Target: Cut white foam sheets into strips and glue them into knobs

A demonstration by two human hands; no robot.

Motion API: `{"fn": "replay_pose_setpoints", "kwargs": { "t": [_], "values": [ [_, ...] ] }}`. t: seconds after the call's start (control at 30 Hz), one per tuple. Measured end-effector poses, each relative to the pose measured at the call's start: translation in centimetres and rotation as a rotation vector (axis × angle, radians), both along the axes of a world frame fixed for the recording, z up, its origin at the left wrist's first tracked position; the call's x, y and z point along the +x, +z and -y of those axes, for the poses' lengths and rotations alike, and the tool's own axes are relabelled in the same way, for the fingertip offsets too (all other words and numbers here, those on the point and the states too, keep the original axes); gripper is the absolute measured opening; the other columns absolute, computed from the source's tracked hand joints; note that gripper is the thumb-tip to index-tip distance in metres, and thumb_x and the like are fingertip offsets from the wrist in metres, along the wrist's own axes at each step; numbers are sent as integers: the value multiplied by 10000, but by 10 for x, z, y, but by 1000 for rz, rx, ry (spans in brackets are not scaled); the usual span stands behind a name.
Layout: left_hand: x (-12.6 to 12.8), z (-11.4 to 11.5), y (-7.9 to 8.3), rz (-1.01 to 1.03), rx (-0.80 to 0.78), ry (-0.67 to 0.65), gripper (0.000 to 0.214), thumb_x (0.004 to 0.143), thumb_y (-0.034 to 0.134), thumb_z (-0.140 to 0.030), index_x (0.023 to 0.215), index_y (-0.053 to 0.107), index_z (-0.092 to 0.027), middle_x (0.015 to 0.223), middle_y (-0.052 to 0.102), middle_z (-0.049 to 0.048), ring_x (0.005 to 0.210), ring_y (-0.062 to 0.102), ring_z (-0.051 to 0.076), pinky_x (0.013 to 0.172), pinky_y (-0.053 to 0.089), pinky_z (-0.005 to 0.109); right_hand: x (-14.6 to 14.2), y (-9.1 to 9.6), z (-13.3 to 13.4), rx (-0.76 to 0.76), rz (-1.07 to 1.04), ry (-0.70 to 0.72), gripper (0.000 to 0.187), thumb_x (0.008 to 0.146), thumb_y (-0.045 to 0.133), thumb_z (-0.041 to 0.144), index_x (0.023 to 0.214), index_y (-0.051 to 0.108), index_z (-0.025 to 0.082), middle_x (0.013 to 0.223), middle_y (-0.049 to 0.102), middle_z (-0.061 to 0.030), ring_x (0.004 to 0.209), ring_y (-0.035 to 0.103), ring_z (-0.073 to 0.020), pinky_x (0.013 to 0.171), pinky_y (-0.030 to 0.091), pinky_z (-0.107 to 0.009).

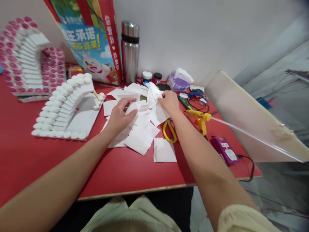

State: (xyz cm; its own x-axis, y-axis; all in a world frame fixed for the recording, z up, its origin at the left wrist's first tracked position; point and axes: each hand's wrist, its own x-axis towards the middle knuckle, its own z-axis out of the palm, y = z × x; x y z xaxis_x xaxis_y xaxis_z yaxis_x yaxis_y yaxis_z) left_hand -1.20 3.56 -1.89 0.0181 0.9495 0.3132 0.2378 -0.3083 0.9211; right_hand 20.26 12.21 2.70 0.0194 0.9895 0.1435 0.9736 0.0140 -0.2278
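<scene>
Red table (pixel 135 175) across mid-frame. White staircase (pixel 64 112), left, likely set aside for room. Paper heap (pixel 142 124), centre, presumably for easy reach. Left hand (pixel 122 112) at heap, thumb and fingers apart. Right hand (pixel 169 101) clamped on raised sheet (pixel 153 96), upper centre. Glue gun (pixel 198 118), right, probably for handiness.

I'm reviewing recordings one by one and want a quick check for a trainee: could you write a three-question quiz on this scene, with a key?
1. Multiple choice: what does the right hand hold?
a) the tissue pack
b) a white sheet
c) the purple box

2. True or false: the glue gun lies to the right of the right hand.

3. Fill in: the tall metal thing standing just right of the printed bag is a ____.

Key:
1. b
2. True
3. Flask
</scene>
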Motion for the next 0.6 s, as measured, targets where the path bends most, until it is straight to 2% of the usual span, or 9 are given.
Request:
{"fn": "replay_pose_setpoints", "kwargs": {
  "t": [0.17,0.3,0.37,0.47,0.6],
  "values": [
    [-1,-1,2,-197,78,31,447,842,687,-289,1277,668,-186,1360,649,126,1273,607,285,1113,462,456,22,23,11,167,-127,-17,258,930,527,257,992,753,148,1003,762,-133,971,677,-289,902,489,-384],
    [-1,-1,1,-206,116,53,467,836,689,-302,1291,653,-201,1381,628,127,1327,575,295,1135,453,463,37,45,41,283,-208,-18,269,950,534,324,919,749,166,941,741,-124,921,657,-293,887,483,-415],
    [-2,-1,0,-208,132,62,473,839,688,-299,1297,648,-189,1380,623,137,1325,575,297,1129,462,461,41,49,56,305,-276,-3,281,954,539,350,918,747,164,904,724,-111,863,649,-275,850,490,-410],
    [-3,-3,-1,-234,158,67,481,851,682,-308,1311,637,-174,1386,615,153,1319,577,308,1121,472,482,38,38,69,347,-307,21,286,957,557,375,961,751,165,909,713,-100,852,646,-265,855,501,-411],
    [-4,-5,-5,-314,253,60,472,872,670,-315,1328,613,-205,1418,597,141,1365,544,313,1167,433,525,25,6,74,406,-164,49,331,927,645,377,1139,734,139,1088,701,-158,972,645,-296,952,497,-452]
  ]
}}
